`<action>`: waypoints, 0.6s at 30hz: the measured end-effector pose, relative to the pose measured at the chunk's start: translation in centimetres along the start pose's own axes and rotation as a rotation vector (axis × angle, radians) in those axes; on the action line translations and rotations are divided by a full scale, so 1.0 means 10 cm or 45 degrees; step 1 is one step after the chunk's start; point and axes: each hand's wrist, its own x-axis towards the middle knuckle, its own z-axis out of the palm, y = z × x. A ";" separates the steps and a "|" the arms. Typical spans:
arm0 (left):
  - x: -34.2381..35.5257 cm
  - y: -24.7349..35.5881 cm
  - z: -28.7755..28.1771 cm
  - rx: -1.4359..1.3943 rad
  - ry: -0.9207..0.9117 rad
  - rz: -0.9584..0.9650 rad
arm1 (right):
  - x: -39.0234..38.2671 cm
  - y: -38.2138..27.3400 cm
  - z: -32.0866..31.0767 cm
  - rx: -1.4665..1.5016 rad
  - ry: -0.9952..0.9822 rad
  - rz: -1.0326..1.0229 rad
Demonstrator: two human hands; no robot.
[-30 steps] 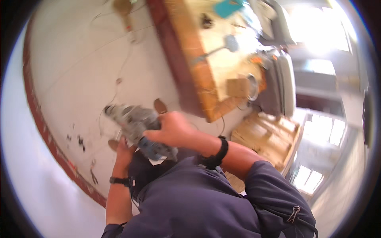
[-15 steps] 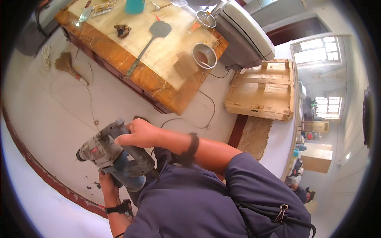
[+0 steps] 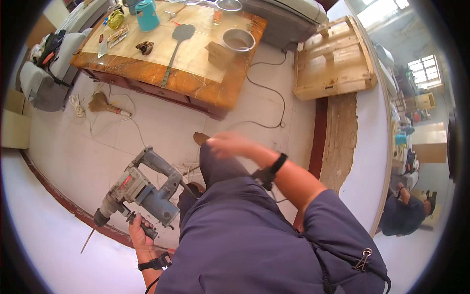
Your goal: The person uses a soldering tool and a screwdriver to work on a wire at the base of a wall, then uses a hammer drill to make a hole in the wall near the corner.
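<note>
Right grip [image 3: 226,145] withdrawn from drill [image 3: 140,188], state indeterminable; side handle [image 3: 150,232] clasped by left grip [image 3: 139,236]; tipping could be caused by one-handed support.

Wide fisheye view down from the head, drill [image 3: 146,192] near, table [image 3: 147,66] farther off.

Marble-edged table [image 3: 128,67]: teal jug [image 3: 148,17], fly swatter [image 3: 183,32], metal bowl [image 3: 240,34].

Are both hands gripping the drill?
No, only the left hand grips the drill, by its side handle, while the right hand is clear of it.
</note>
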 end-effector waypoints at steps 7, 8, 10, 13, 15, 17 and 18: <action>0.12 -0.25 -0.23 0.110 0.193 -0.093 | -1.20 1.34 -1.15 0.467 0.650 0.319; 0.16 -0.30 -0.27 0.119 0.181 -0.098 | -1.35 1.45 -1.23 0.476 0.700 0.375; 0.11 -0.30 -0.28 0.125 0.269 -0.165 | -1.52 1.68 -1.36 0.502 0.726 0.422; -0.05 -0.38 -0.19 0.018 0.448 -0.141 | -1.49 2.01 -1.57 0.555 0.722 0.534; -0.07 -0.45 -0.14 -0.048 0.510 -0.166 | -1.36 2.10 -1.72 0.571 0.694 0.578; -0.09 -0.47 -0.07 -0.088 0.469 -0.234 | -1.32 2.14 -1.86 0.584 0.645 0.583; -0.18 -0.39 0.19 -0.072 0.485 -0.232 | -1.32 2.14 -1.95 0.582 0.636 0.598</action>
